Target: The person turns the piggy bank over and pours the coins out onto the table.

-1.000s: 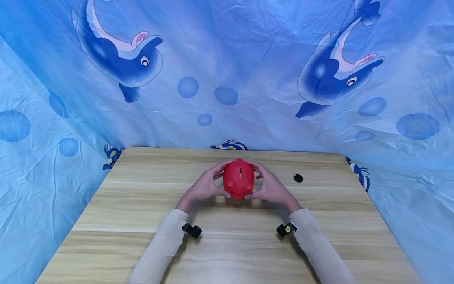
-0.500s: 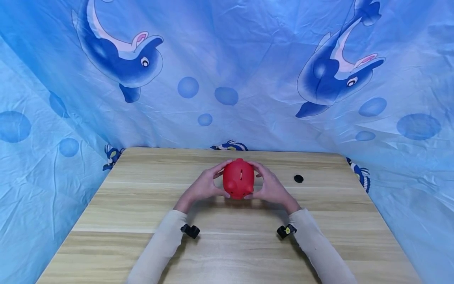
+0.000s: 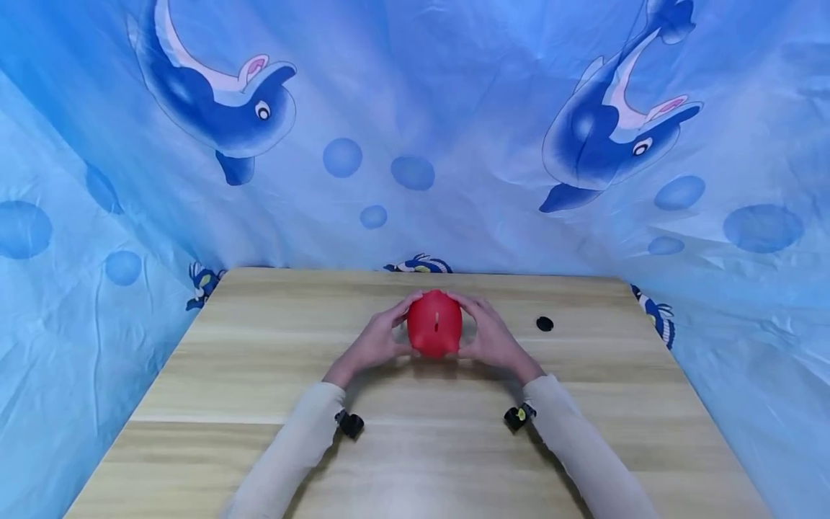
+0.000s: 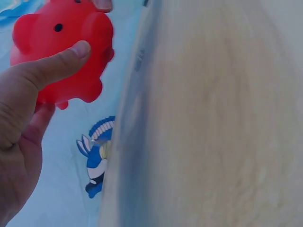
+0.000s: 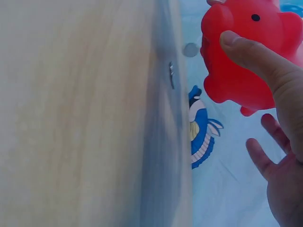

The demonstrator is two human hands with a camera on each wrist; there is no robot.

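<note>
A red piggy bank (image 3: 434, 324) is held upright over the far part of the wooden table (image 3: 292, 404), its slot facing up. My left hand (image 3: 374, 342) grips one side; in the left wrist view its thumb (image 4: 59, 66) presses the front below an eye. The other side is gripped by my right hand (image 3: 496, 344), with its thumb (image 5: 251, 54) on the front in the right wrist view. Just below the feet there, a round grey coin (image 5: 191, 49) shows against the curtain. A small silvery thing (image 5: 172, 74) appears over the shaded tabletop. The bank's underside is hidden from the head view.
A small black disc (image 3: 545, 324) lies on the table to the right of my right hand. Behind and along both sides hangs a blue curtain (image 3: 480, 231) printed with dolphins, close to the table's far edge.
The piggy bank has twisted and tipped between my hands: its slot sits lower and the face has dropped out of the head view. Both hands keep their hold.
</note>
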